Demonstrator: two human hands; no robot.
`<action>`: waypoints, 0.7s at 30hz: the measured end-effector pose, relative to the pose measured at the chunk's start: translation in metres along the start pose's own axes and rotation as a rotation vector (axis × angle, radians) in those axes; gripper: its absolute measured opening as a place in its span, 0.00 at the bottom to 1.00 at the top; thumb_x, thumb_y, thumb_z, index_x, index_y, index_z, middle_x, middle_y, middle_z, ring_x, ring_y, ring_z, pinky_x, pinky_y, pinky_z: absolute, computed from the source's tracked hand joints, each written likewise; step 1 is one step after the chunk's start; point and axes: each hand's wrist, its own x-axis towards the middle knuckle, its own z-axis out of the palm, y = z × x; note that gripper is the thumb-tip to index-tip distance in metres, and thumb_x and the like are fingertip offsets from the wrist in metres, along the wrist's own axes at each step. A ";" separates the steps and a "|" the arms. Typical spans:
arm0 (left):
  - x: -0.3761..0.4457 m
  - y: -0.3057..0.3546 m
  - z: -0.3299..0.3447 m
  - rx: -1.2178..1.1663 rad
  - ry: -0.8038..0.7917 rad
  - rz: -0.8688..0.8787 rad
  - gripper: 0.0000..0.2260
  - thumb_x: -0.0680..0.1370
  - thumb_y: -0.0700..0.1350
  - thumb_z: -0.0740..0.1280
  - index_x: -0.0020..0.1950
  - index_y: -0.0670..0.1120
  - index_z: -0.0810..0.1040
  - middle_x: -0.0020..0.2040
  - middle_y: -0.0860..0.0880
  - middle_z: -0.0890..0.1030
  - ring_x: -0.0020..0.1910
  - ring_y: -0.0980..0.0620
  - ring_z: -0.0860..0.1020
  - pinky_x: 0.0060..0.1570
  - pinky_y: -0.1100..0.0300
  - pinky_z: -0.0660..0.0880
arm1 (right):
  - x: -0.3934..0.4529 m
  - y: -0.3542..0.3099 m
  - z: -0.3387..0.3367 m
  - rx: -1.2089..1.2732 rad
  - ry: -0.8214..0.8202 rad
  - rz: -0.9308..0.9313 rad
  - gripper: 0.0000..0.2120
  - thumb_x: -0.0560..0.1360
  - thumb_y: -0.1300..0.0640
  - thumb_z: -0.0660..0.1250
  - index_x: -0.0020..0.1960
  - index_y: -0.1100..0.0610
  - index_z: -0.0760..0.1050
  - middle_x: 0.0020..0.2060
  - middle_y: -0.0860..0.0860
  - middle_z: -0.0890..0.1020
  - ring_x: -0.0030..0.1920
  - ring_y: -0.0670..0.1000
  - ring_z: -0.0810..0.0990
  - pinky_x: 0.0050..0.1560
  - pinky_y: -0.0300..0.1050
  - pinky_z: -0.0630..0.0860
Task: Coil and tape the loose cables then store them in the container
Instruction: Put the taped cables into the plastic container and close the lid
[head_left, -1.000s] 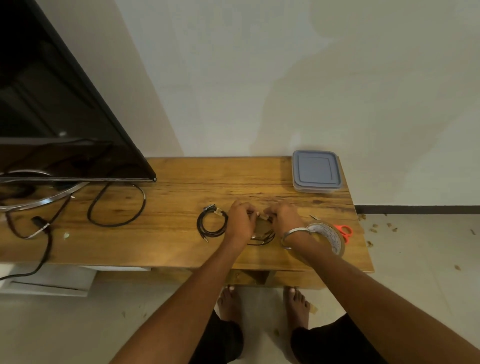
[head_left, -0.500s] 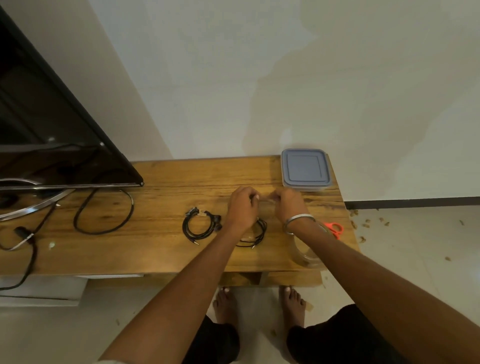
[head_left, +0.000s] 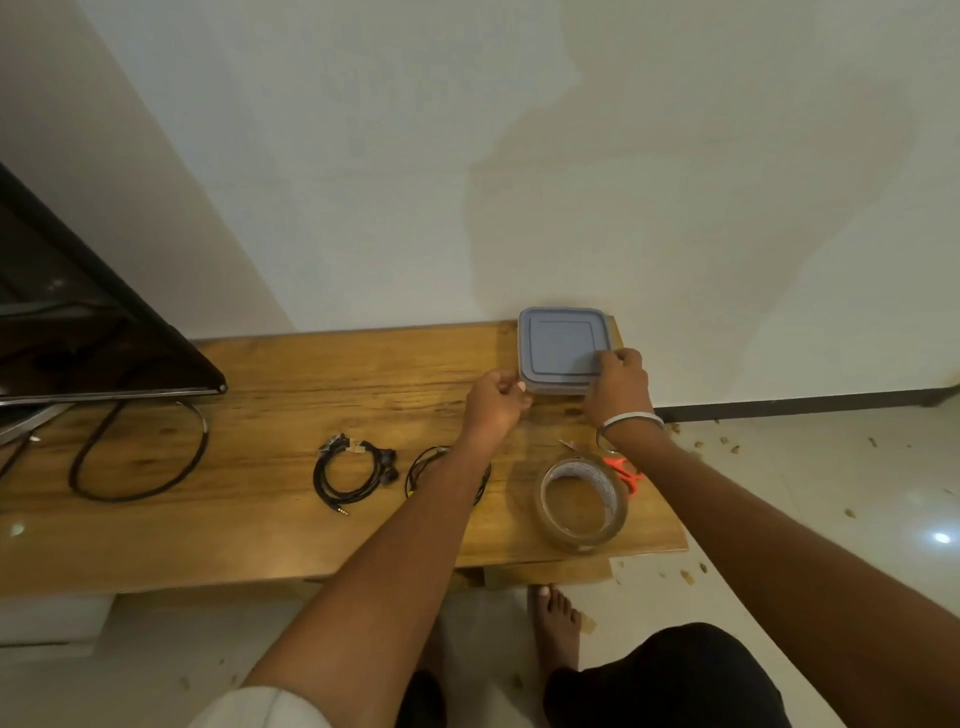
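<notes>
Both my hands grip container lid corners, L hand & R hand; taped cable coils lie behind L wrist; risk: lid pops, box slides off bench edge

Dim warm light, floor glare, wide-angle edge warping, soft focus.

Second coiled cable half hidden under left forearm, scissors partly behind tape roll
</notes>
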 end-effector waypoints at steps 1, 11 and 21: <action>-0.001 -0.001 -0.002 -0.041 0.000 -0.011 0.14 0.80 0.38 0.65 0.66 0.40 0.72 0.58 0.43 0.79 0.46 0.50 0.82 0.52 0.55 0.81 | -0.002 -0.002 0.001 0.008 0.007 -0.005 0.22 0.74 0.66 0.63 0.67 0.62 0.67 0.68 0.60 0.64 0.65 0.62 0.69 0.66 0.53 0.69; -0.020 -0.026 -0.073 -0.119 0.123 -0.086 0.04 0.81 0.38 0.63 0.53 0.38 0.75 0.40 0.46 0.81 0.36 0.51 0.82 0.48 0.53 0.81 | -0.034 -0.051 0.027 -0.018 -0.099 -0.151 0.21 0.73 0.66 0.63 0.66 0.63 0.68 0.66 0.60 0.65 0.63 0.63 0.70 0.64 0.53 0.71; -0.036 -0.042 -0.124 -0.112 0.199 -0.123 0.05 0.80 0.39 0.65 0.49 0.39 0.80 0.38 0.46 0.82 0.34 0.50 0.83 0.48 0.49 0.82 | -0.069 -0.103 0.050 -0.316 -0.043 -0.284 0.21 0.73 0.59 0.63 0.65 0.58 0.67 0.65 0.59 0.64 0.64 0.61 0.64 0.62 0.56 0.65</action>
